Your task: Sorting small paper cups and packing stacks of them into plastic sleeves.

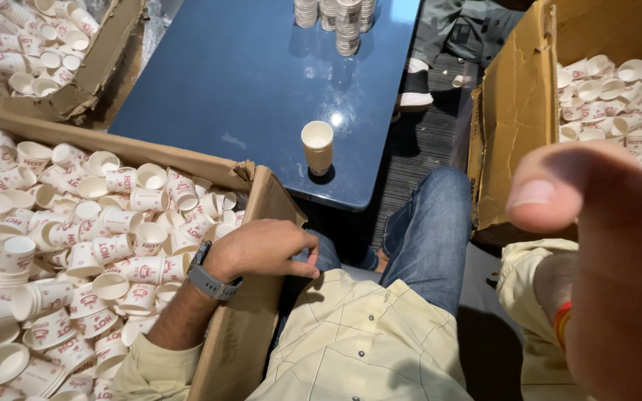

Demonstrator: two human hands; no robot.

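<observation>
– What is all around here?

– A big box (pixel 243 327) on the left is full of little paper cups (pixel 105 238), white with red print, lying every which way. Another box (pixel 510 119) on the right holds more cups. A third box (pixel 91 70) sits at the top left, full too.

– And in the middle?

– A dark blue worktop (pixel 239 82). One small stack of cups (pixel 317 147) stands near its front edge, all alone. At the far edge stand taller stacks (pixel 339 21), close together.

– Is there room to move?

– Most of the worktop is bare and shiny. The person's knee (pixel 429 223) in blue jeans sits in the gap between the left box and the right box. That gap is narrow, and the worktop's corner pokes into it.

– What is the left hand doing?

– The left hand (pixel 261 249) rests on the bent wall of the big box, palm down, fingers curled loosely over the edge. It holds nothing. A grey watch (pixel 209 281) is on the wrist, and the arm lies across the cups inside.

– And the right hand?

– The right hand (pixel 603 252) is up very close to the camera and blurry. A thumb (pixel 548 189) sticks out to the left. I cannot tell how far open it is, or if it holds anything.
</observation>
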